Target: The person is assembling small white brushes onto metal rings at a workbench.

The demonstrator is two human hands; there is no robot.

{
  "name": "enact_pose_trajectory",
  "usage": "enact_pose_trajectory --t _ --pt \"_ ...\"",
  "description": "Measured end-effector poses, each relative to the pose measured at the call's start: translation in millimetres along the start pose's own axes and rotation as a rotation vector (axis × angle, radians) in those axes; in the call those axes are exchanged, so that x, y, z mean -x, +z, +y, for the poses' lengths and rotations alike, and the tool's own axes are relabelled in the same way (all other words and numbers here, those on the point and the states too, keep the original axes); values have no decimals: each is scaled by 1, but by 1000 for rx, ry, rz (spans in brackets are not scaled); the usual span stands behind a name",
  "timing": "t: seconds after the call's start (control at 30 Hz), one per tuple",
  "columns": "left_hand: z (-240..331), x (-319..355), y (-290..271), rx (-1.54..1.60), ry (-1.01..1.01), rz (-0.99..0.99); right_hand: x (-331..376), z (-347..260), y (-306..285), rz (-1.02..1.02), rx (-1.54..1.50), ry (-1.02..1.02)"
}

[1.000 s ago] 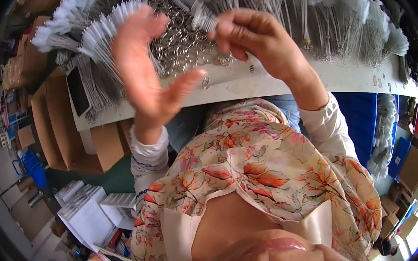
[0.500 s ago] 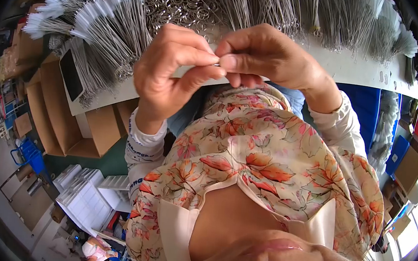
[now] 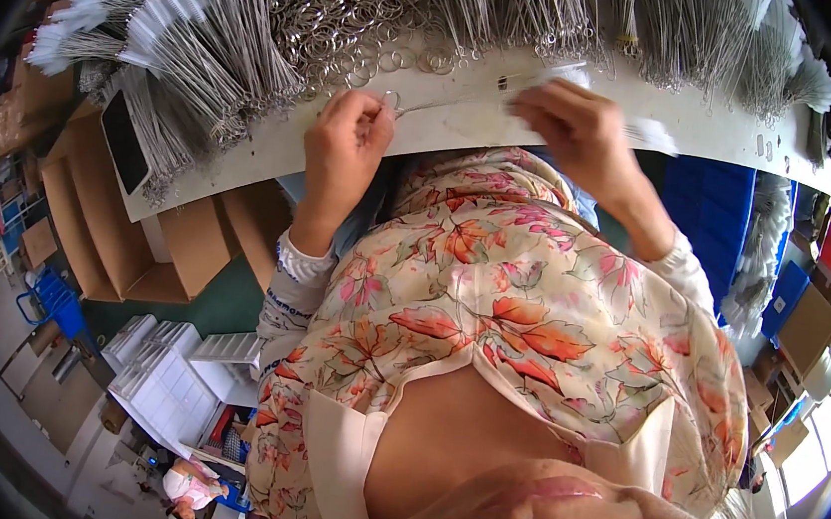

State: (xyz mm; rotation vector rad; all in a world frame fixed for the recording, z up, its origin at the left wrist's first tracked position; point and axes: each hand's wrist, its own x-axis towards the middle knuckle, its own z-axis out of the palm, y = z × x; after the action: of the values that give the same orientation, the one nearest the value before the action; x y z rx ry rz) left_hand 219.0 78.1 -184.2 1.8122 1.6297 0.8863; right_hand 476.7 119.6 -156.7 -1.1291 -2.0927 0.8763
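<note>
Wire brush (image 3: pixel 440 106), in the head view's upper middle, runs rightward from the left hand (image 3: pixel 349 138), whose fingers pinch its end, toward the blurred right hand (image 3: pixel 587 136), whose grip I cannot tell.

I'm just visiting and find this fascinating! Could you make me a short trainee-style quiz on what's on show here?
1. True or false: the black phone-like slab lies to the right of the loose metal rings.
2. Fill in: a thin wire reaches from the fingertips of the left hand toward the ____.
3. The open cardboard box is: A) on the tabletop; B) off the table, on the person's left; C) off it, on the right.

Key: 1. False; 2. right hand; 3. B.
</note>
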Motion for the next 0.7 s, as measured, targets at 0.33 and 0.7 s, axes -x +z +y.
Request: enact_pose_trajectory --t 0.33,0.7 --pt "30 -21 -59 523 99 -41 -61 -45 32 -241 -325 -174" --pt "50 -22 -60 669 108 53 -68 -53 25 -545 -843 224"
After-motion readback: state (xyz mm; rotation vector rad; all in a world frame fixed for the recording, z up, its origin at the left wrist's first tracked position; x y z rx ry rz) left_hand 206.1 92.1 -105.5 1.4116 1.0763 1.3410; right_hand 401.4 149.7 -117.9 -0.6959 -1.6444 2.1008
